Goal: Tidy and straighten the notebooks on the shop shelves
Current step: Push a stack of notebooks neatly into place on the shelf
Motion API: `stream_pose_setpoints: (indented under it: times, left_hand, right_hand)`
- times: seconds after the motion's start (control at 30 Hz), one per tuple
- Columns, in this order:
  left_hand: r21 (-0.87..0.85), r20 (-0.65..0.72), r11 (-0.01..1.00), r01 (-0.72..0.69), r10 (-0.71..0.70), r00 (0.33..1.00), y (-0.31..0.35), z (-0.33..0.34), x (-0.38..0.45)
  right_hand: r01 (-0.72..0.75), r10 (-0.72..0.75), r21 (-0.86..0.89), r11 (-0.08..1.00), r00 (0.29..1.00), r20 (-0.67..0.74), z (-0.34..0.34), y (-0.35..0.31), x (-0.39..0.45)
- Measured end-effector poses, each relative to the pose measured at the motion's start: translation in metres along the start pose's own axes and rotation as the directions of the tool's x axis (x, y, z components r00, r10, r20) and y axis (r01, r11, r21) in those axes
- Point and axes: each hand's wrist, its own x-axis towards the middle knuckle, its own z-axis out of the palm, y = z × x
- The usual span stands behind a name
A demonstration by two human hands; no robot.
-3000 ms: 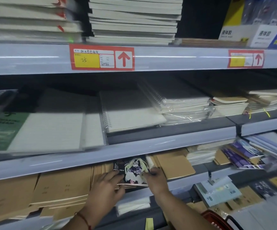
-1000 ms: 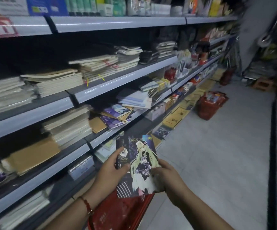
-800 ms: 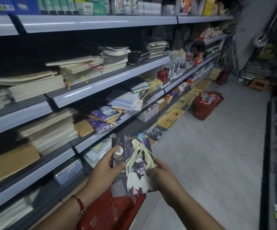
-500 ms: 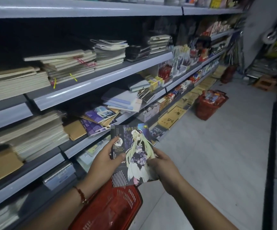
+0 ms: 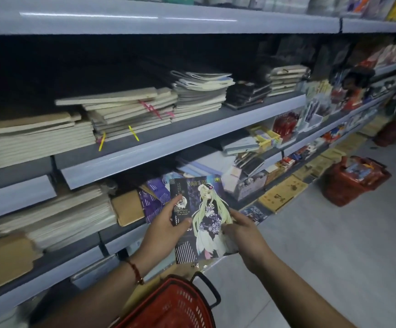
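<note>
A person stands in a shop aisle holding a dark notebook [image 5: 198, 218] with an illustrated long-haired figure on its cover, upright in front of the shelves. The left hand [image 5: 166, 229] grips its left edge, thumb across the cover; the right hand [image 5: 242, 233] grips its right edge, fingers curled behind. Just beyond it, purple-covered notebooks [image 5: 154, 200] lie on a lower shelf [image 5: 121, 237]. On the shelf above, uneven stacks of cream notebooks [image 5: 130, 112] sit askew. A red basket [image 5: 175, 304] is near, below the hands; another red basket [image 5: 353, 181] stands on the floor far right.
</note>
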Motion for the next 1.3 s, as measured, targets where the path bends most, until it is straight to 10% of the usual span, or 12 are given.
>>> stream_pose_setpoints:
  times: [0.43,0.57,0.7,0.87,0.97,1.1,1.3]
  left_hand:
    - [0.044,-0.239,0.962,0.271,-0.253,0.937,-0.014,0.018,0.061]
    - [0.401,-0.347,0.832,0.384,-0.25,0.904,-0.016,0.031,0.061]
    - [0.697,-0.173,0.684,0.214,-0.129,0.976,-0.022,0.043,0.055]
    - [0.868,-0.124,0.481,0.12,-0.024,0.992,-0.037,0.048,0.069]
    - [0.852,-0.149,0.511,0.116,0.023,0.989,-0.039,0.046,0.084]
    - [0.854,-0.194,0.49,0.176,-0.013,0.981,-0.037,0.037,0.102]
    - [0.867,-0.185,0.44,0.235,-0.154,0.971,-0.043,0.021,0.125]
  right_hand:
    - [-0.07,0.121,-0.218,0.973,0.966,0.23,0.013,-0.015,0.156]
    - [-0.159,0.238,-0.299,0.941,0.939,0.248,0.015,-0.008,0.189]
    - [-0.179,0.291,-0.387,0.904,0.923,0.253,0.012,-0.008,0.211]
    - [0.124,0.083,-0.439,0.89,0.902,0.423,0.014,-0.025,0.216]
    - [0.608,-0.211,-0.564,0.559,0.762,0.612,0.013,-0.026,0.215]
    - [0.869,-0.117,-0.494,-0.034,0.487,0.866,0.011,-0.018,0.226]
    - [0.875,-0.109,-0.477,-0.087,0.467,0.877,0.04,-0.016,0.251]
